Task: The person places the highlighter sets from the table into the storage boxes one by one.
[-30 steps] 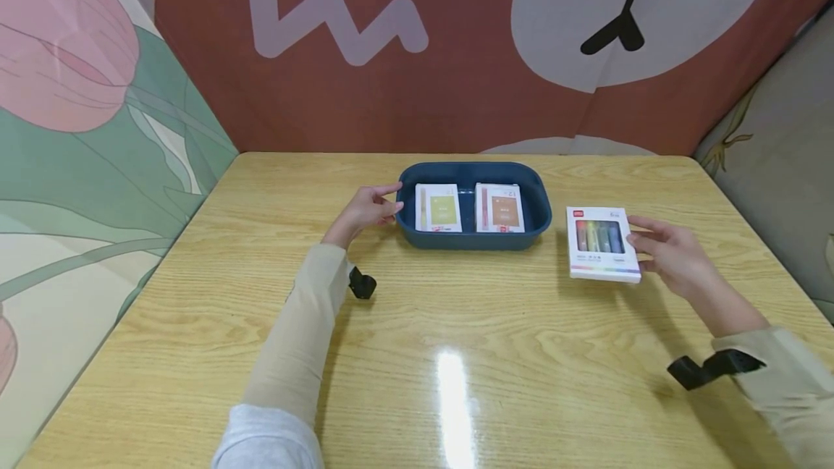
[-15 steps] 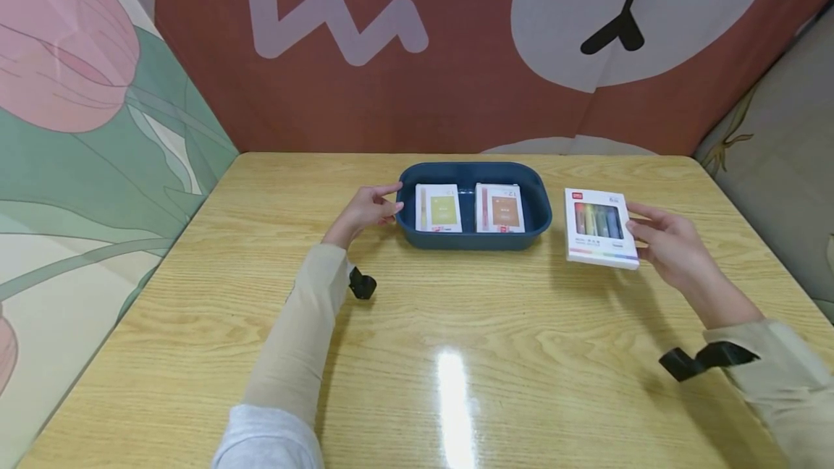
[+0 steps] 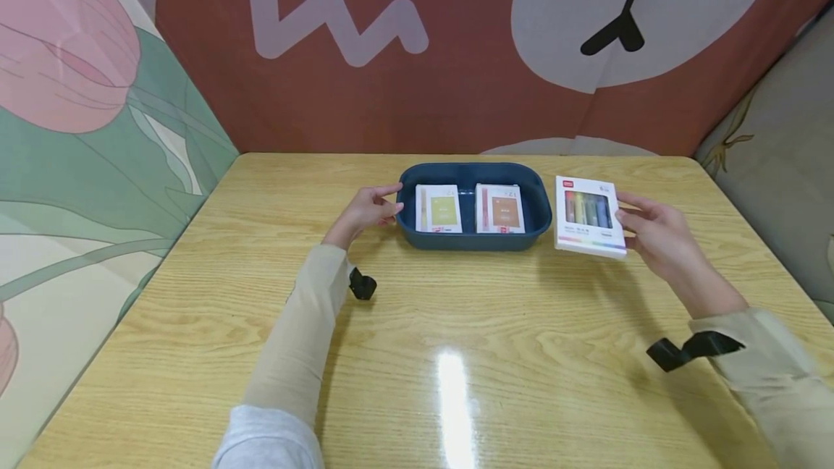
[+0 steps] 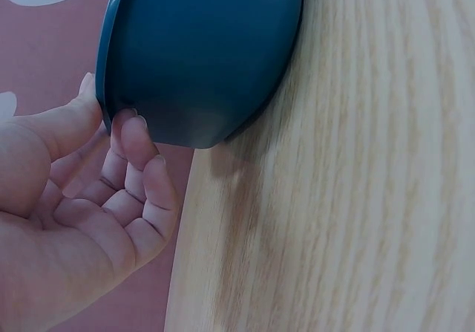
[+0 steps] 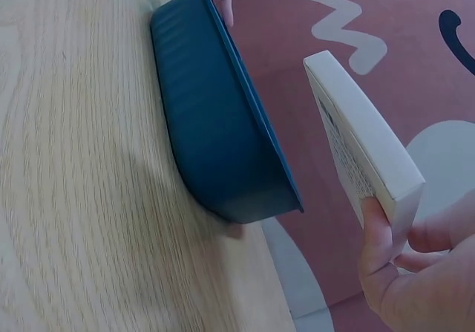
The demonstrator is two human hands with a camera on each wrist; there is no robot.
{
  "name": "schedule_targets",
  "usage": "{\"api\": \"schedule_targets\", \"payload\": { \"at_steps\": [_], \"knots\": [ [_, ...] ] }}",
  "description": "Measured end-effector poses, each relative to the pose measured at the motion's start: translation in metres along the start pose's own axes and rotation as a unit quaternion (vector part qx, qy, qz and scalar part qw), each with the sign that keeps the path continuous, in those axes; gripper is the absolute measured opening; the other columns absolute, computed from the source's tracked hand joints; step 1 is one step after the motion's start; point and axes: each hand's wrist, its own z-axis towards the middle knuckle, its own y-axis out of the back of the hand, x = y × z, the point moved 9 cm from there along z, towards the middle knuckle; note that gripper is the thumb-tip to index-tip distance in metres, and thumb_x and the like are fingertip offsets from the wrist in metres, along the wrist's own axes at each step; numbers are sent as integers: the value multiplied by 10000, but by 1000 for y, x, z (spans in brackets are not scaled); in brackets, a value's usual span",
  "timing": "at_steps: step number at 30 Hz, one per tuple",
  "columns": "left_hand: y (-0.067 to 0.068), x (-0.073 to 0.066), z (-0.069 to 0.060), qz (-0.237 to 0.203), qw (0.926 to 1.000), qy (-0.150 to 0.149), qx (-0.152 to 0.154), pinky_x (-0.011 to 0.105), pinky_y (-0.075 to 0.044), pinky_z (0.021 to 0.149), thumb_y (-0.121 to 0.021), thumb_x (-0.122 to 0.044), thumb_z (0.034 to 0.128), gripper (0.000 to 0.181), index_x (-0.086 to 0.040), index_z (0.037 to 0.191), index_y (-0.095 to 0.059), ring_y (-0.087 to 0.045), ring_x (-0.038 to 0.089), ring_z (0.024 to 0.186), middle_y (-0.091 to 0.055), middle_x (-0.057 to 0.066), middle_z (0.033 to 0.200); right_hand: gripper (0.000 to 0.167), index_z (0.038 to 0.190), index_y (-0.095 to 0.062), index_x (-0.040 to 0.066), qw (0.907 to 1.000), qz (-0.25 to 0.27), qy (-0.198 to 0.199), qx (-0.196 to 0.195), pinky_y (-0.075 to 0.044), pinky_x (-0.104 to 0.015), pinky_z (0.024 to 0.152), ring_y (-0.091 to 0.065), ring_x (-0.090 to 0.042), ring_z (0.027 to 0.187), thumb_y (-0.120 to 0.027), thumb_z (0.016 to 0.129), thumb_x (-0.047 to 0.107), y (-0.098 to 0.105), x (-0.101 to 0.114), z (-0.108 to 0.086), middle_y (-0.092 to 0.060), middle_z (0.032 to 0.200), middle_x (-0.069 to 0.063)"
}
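My left hand (image 3: 366,211) pinches the left end of a dark blue plastic bin (image 3: 473,241). In the left wrist view its thumb lies at the rim and its curled fingers touch the outer wall. Inside the bin, side by side, lie a white box with a yellow-green panel (image 3: 444,210) and a white box with an orange-brown panel (image 3: 504,210). My right hand (image 3: 666,243) grips the right edge of a white windowed box of coloured sticks (image 3: 589,217). That box is held above the table, just right of the bin, with its window facing up.
The wooden table (image 3: 417,310) ends at a red-brown patterned backdrop (image 3: 365,107) close behind the bin. Floral cloth (image 3: 85,187) borders the left side and grey cloth (image 3: 788,129) the right. Black wrist mounts (image 3: 693,350) stick out from the sleeves.
My right hand has moved the white windowed box away from me and a little left, nearer the bin's right end. The left hand and the bin have stayed put.
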Motion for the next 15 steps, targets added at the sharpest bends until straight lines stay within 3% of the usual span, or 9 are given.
{"api": "schedule_targets", "payload": {
  "at_steps": [5, 9, 15],
  "knots": [
    [0, 1, 0, -33, 10000, -3, 35, 442, -438, 788, -584, -137, 876, 482, -158, 1336, -443, -540, 379, 842, -557, 101, 812, 552, 1389, -166, -72, 10000, 1, -15, 23, -493, -242, 587, -575, -46, 763, -443, 925, 43, -16, 7, 0, -542, 915, 66],
    [0, 1, -1, -52, 10000, -23, 52, 438, -436, 780, -585, -133, 875, 484, -155, 1336, -441, -539, 386, 845, -557, 98, 810, 566, 1380, -168, -95, 9995, 300, 77, -2, -493, -245, 575, -579, -62, 750, -461, 911, 24, -23, 10, 1, -570, 882, 54],
    [0, 0, -2, -74, 10000, -38, 51, 441, -433, 783, -578, -122, 879, 479, -148, 1337, -440, -538, 390, 850, -556, 99, 801, 553, 1385, -216, -60, 9996, 249, -25, -116, -495, -252, 592, -580, -72, 766, -479, 909, 42, -31, 11, 7, -532, 954, 6]
  ]
}}
